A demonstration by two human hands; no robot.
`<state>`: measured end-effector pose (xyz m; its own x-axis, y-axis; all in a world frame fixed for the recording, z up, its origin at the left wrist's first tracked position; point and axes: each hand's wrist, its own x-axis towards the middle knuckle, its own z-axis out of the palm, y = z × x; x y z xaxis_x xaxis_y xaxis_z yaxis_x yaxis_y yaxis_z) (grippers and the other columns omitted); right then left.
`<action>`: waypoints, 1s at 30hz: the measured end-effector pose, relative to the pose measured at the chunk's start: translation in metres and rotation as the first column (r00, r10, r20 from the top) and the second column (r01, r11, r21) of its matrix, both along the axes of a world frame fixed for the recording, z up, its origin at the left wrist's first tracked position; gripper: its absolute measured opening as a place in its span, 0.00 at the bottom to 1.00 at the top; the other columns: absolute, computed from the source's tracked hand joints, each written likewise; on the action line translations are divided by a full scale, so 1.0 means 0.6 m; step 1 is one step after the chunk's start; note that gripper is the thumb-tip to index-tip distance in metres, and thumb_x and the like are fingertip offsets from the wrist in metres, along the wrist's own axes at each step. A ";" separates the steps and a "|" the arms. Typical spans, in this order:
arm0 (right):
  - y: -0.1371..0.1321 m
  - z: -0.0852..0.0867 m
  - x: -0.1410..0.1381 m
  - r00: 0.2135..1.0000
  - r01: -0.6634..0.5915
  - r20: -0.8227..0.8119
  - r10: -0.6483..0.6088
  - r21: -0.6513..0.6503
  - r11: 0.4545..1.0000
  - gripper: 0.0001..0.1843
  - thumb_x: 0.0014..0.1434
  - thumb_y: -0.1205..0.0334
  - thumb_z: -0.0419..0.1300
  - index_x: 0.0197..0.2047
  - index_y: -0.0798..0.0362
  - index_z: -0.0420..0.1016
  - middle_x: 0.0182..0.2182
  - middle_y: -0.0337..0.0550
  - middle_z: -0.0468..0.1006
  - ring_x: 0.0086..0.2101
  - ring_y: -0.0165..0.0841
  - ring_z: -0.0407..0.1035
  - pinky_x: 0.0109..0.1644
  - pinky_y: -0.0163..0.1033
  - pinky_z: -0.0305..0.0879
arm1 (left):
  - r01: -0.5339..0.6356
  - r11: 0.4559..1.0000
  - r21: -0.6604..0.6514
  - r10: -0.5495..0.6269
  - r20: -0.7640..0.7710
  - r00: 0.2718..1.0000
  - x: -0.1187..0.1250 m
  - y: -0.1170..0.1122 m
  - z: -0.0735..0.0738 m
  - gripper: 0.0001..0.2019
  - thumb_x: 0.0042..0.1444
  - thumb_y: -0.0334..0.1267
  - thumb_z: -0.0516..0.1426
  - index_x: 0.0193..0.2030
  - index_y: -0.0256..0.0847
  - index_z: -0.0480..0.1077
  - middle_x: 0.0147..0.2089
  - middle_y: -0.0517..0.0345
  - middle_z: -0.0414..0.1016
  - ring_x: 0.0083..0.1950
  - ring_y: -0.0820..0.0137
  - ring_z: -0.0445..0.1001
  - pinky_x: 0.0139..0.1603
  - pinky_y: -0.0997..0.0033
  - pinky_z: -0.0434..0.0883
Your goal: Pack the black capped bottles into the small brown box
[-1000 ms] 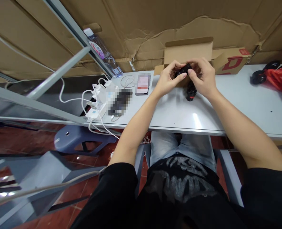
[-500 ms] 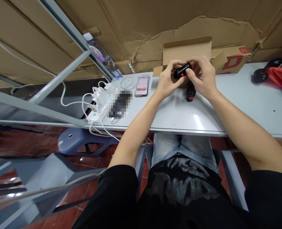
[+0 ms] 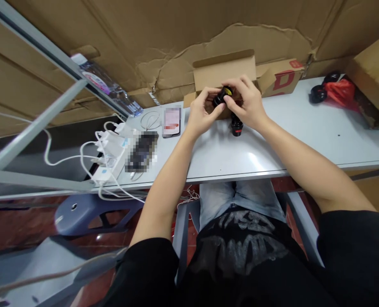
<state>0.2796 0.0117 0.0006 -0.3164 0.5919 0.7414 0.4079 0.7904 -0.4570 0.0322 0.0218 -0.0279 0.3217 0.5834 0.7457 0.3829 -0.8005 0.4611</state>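
Between my fingertips is a black cylindrical part (image 3: pixel 220 98), tilted, with yellow rings at its upper right end; its exact kind is unclear. My left hand (image 3: pixel 202 111) is closed on the lower left end. At the other end, my right hand (image 3: pixel 247 102) pinches it with the thumb across the near side. A similar black cylindrical piece (image 3: pixel 237 128) with a red mark stands on the table just below my right hand, its top partly hidden. Behind both hands sits an open cardboard box (image 3: pixel 223 72), flap raised.
A box with a red logo (image 3: pixel 284 81) stands behind. To the right lie black round pieces (image 3: pixel 317 94), a red plastic bag (image 3: pixel 341 94) and a large carton (image 3: pixel 377 81). At left are two phones (image 3: pixel 172 121), a power strip (image 3: pixel 104 170) with white cables and a bottle (image 3: pixel 108 87).
The view has swung right, bringing the large carton into sight. The held part has turned: yellow rings show at its end, and its red spot is out of sight. Both hands keep their hold.
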 end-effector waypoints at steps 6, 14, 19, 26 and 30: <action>0.004 -0.005 -0.006 0.999 -0.030 0.044 0.029 0.019 0.999 0.32 0.88 0.32 0.57 0.79 0.43 0.79 0.67 0.56 0.81 0.68 0.59 0.78 0.81 0.72 0.77 | -0.059 0.998 -0.002 0.059 0.002 0.998 0.007 -0.019 0.013 0.32 0.78 0.72 0.66 0.70 0.49 0.77 0.65 0.46 0.90 0.72 0.49 0.90 0.80 0.41 0.86; 0.006 -0.009 -0.006 0.998 -0.054 0.033 0.051 0.073 0.996 0.31 0.88 0.35 0.55 0.78 0.44 0.77 0.65 0.56 0.81 0.67 0.59 0.78 0.81 0.71 0.75 | -0.100 0.995 0.012 0.100 0.031 0.995 0.015 -0.030 0.019 0.26 0.76 0.66 0.71 0.64 0.48 0.79 0.58 0.50 0.91 0.64 0.53 0.94 0.71 0.47 0.91; 0.000 -0.001 -0.003 0.998 -0.020 0.062 0.018 0.025 0.999 0.31 0.87 0.35 0.56 0.79 0.45 0.76 0.66 0.55 0.81 0.67 0.58 0.79 0.79 0.71 0.77 | -0.001 1.000 -0.026 0.002 0.044 0.999 0.009 -0.019 0.014 0.29 0.78 0.71 0.68 0.68 0.51 0.79 0.62 0.49 0.90 0.66 0.53 0.94 0.69 0.47 0.92; -0.011 0.010 -0.001 0.999 -0.036 0.033 0.036 -0.002 0.999 0.33 0.83 0.34 0.61 0.78 0.46 0.79 0.64 0.56 0.86 0.60 0.55 0.84 0.71 0.65 0.87 | 0.054 0.995 -0.084 -0.048 0.072 0.996 0.003 -0.003 0.007 0.31 0.74 0.74 0.71 0.66 0.53 0.78 0.58 0.51 0.89 0.64 0.55 0.93 0.68 0.49 0.91; -0.006 0.017 0.006 1.000 0.011 -0.011 -0.011 -0.034 0.999 0.36 0.82 0.28 0.63 0.78 0.42 0.81 0.64 0.57 0.88 0.60 0.57 0.85 0.70 0.66 0.87 | -0.025 0.998 -0.066 0.030 0.073 0.997 -0.006 -0.011 0.028 0.36 0.70 0.79 0.70 0.67 0.53 0.81 0.61 0.48 0.90 0.65 0.53 0.91 0.69 0.47 0.89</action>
<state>0.2829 0.0083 0.0106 -0.3013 0.6199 0.7246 0.4108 0.7701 -0.4880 0.0289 0.0154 -0.0109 0.2501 0.6390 0.7274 0.3675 -0.7577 0.5393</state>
